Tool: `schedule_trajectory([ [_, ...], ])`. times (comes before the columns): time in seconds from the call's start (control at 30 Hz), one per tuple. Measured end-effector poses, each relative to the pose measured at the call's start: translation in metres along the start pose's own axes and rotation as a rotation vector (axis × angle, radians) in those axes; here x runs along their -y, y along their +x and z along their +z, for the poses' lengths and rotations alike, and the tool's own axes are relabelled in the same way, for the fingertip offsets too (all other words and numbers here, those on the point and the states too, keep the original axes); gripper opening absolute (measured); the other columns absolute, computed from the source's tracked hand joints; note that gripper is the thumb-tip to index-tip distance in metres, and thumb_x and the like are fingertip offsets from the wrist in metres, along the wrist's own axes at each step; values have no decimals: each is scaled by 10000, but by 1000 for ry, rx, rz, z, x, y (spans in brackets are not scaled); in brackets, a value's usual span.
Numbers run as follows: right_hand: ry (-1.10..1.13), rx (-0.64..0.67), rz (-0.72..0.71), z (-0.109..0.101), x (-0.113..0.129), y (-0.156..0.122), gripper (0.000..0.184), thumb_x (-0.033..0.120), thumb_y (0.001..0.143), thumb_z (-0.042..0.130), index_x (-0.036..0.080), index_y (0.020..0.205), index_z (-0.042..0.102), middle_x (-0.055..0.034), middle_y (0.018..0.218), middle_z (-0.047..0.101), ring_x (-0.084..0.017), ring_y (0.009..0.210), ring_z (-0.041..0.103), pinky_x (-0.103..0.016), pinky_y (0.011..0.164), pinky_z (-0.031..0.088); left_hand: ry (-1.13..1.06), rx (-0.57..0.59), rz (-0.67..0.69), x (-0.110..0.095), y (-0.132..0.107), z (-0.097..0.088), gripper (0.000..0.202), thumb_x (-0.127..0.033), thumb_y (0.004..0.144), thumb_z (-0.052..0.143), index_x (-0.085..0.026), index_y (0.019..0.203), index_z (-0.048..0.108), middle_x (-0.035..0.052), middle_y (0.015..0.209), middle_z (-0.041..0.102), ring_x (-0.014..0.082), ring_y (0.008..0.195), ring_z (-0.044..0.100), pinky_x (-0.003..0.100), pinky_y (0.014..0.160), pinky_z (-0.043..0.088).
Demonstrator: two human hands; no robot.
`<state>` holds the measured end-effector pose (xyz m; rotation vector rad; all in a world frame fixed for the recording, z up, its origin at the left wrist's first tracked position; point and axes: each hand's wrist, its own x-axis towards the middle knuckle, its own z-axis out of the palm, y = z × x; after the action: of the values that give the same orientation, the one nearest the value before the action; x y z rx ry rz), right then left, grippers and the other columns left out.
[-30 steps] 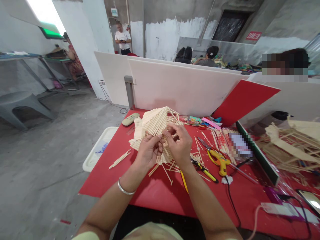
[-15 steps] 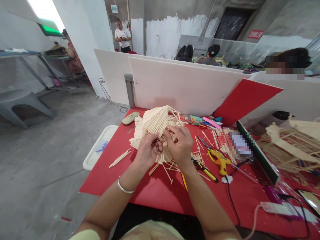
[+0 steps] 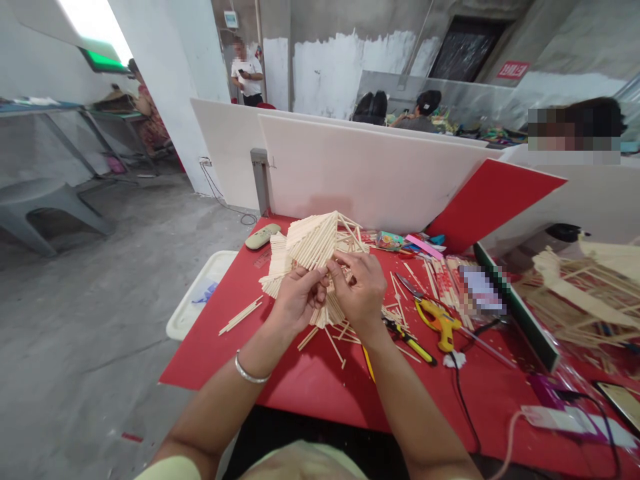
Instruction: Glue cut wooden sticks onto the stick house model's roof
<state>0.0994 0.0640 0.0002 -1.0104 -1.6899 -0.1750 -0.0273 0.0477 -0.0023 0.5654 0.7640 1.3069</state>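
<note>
Left hand [image 3: 296, 300] and right hand [image 3: 363, 290], both pinching a stick model [image 3: 314, 240] at its near edge, red tabletop [image 3: 310, 380] beneath

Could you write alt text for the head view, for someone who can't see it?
A person's left hand and right hand meet at a pale stick model on a red table, loose sticks and a yellow glue gun nearby.

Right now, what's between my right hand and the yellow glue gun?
In the head view, loose sticks and scissors lie between your right hand and the glue gun, with a black-and-yellow tool nearer you.
</note>
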Motion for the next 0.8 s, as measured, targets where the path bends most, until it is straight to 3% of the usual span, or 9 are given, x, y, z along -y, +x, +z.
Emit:
schedule_trajectory([
  [0.27, -7, 5, -6, 0, -1, -1, 210, 238, 878, 663, 215, 1086, 686, -51, 949, 700, -172, 884, 619, -329, 832, 505, 0, -43, 38, 3, 1, 2, 332, -287, 619, 854, -133, 670, 564, 2, 572, 638, 48, 393, 501, 161, 374, 339],
  [0.53, -79, 11, -109, -2, -5, -6, 311, 201, 877, 657, 244, 1185, 680, -53, 947, 701, -172, 888, 606, -329, 834, 491, -32, -27, -15, 1, 2, 6, 318, -243, 606, 846, -140, 623, 545, -16, 511, 592, 44, 386, 488, 156, 387, 339],
  [0.8, -45, 6, -112, -4, -5, -4, 294, 171, 860, 670, 247, 1139, 717, -49, 924, 696, -171, 874, 602, -319, 810, 499, -39, 25, -67, -1, 3, 2, 268, -228, 631, 826, -128, 650, 578, -16, 542, 583, 35, 395, 464, 158, 370, 293],
])
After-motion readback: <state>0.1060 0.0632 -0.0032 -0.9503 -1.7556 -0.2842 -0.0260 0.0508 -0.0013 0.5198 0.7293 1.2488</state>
